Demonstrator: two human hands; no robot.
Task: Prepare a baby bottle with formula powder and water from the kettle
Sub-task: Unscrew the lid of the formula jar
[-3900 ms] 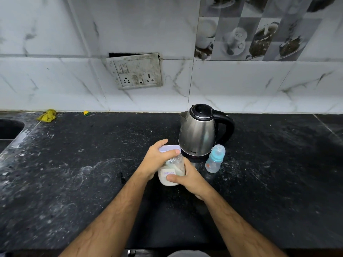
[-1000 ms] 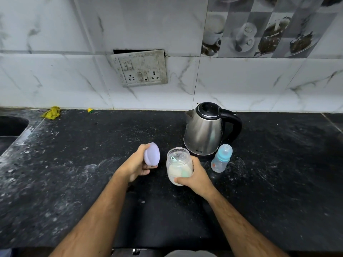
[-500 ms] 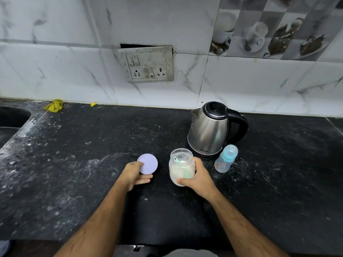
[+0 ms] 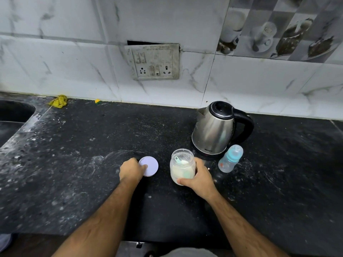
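Observation:
A clear jar of pale formula powder (image 4: pixel 182 169) stands open on the black counter (image 4: pixel 92 145), with a green scoop (image 4: pixel 178 160) inside. My right hand (image 4: pixel 199 178) grips the jar's right side. The jar's lavender lid (image 4: pixel 149 166) lies flat on the counter to the left, and my left hand (image 4: pixel 131 170) rests on its edge, thumb on top. A steel electric kettle (image 4: pixel 215 132) with black lid and handle stands behind the jar. A small baby bottle (image 4: pixel 230 158) with a blue teat and clear cap stands right of the jar, in front of the kettle.
A sink (image 4: pixel 13 115) opens at the far left. A yellow cloth (image 4: pixel 58 101) and a small yellow scrap (image 4: pixel 97 101) lie by the tiled wall. A socket panel (image 4: pixel 153 62) sits on the wall above the counter.
My left hand twisted the lid off the jar, carried it left and laid it flat on the counter. My right hand has kept hold of the jar.

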